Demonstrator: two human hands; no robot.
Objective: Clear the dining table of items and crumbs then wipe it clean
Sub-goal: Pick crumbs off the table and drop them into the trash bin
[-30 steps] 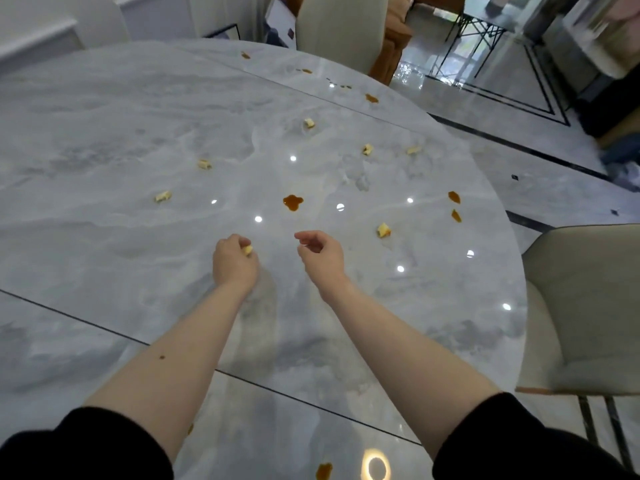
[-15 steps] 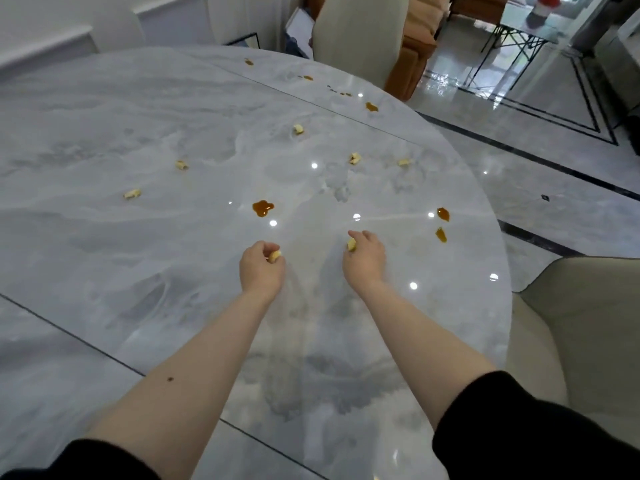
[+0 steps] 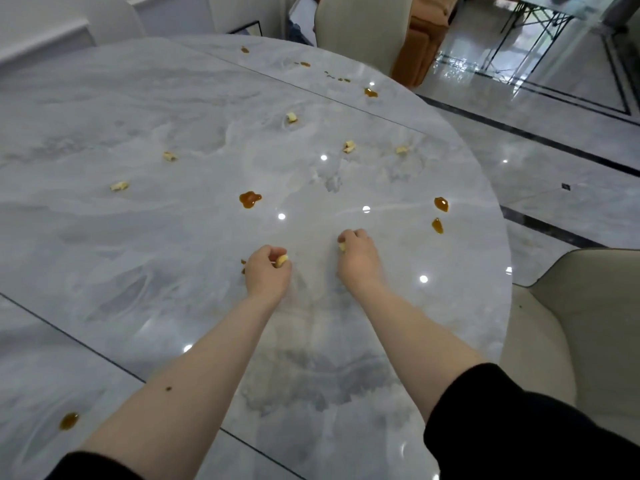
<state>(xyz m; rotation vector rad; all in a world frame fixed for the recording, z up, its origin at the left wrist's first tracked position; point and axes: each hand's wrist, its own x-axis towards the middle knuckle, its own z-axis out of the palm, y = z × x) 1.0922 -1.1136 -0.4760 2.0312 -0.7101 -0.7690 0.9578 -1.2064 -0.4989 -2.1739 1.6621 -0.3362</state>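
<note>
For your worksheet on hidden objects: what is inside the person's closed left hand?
A pale yellow crumb pokes out from the curled fingers of the left hand. Whether more crumbs lie in the palm cannot be seen; the fingers cover it.

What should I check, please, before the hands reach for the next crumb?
1. Left hand closed on its crumb: ok.
2. Right hand closed on its crumb: ok.
3. Room in either hand for another crumb: cannot tell.
4. Loose crumbs left, nearest: not ok, five in view.
5. Sauce spots, such as, wiped: not ok.
6. Bin or cloth in view: not ok.
</note>
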